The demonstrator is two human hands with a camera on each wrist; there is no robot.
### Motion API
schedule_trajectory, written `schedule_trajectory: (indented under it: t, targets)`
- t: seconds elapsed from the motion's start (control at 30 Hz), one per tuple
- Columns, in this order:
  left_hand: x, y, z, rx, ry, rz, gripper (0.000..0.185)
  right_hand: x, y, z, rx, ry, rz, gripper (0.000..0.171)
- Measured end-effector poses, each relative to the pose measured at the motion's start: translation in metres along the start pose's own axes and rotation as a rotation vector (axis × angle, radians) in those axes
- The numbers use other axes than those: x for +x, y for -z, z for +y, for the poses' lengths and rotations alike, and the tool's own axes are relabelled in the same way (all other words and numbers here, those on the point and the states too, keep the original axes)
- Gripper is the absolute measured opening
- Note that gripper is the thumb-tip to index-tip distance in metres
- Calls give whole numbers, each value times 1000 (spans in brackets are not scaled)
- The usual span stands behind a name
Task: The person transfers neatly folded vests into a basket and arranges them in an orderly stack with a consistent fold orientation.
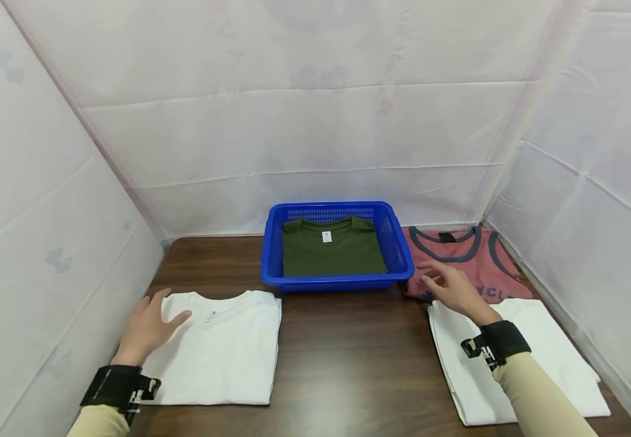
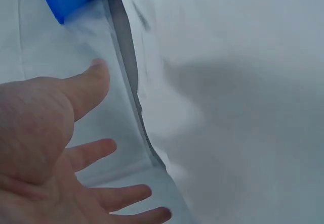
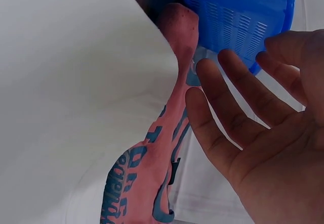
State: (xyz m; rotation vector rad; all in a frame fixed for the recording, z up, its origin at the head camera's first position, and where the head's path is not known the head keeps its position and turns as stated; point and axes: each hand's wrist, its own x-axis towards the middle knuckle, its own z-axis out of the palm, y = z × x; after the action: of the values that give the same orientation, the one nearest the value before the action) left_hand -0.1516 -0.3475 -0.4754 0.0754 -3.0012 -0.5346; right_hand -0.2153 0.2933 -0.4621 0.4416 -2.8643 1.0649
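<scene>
A folded white T-shirt [image 1: 228,352] lies at the left of the table, its collar toward the back. My left hand [image 1: 148,328] is over its upper left corner, fingers spread and nothing held. On the right, my right hand [image 1: 454,291] is above the near part of a folded pink shirt [image 1: 468,276] with grey-blue trim and lettering. Its fingers are relaxed and slightly bent, holding nothing. Under the right forearm lies a folded white garment [image 1: 534,364], partly hidden. At the back middle, a blue basket [image 1: 334,283] holds a folded olive-green T-shirt [image 1: 332,252].
The brown wooden table [image 1: 354,364] shows bare between the two white garments. White sheeting [image 1: 304,145] walls the back and both sides close to the table. The basket's right side stands against the pink shirt.
</scene>
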Motion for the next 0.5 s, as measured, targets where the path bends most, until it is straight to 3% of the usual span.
schedule_trajectory:
  t: [0.13, 0.2, 0.5]
  targets:
    - [8, 5, -21, 5, 0, -98, 81, 0, -1, 1, 1, 17, 1, 31]
    - [8, 5, -27, 9, -12, -116, 78, 0, -2, 3, 3, 27, -2, 31]
    - [6, 0, -25, 34, -53, -45, 72, -1, -2, 6, 7, 44, -9, 30]
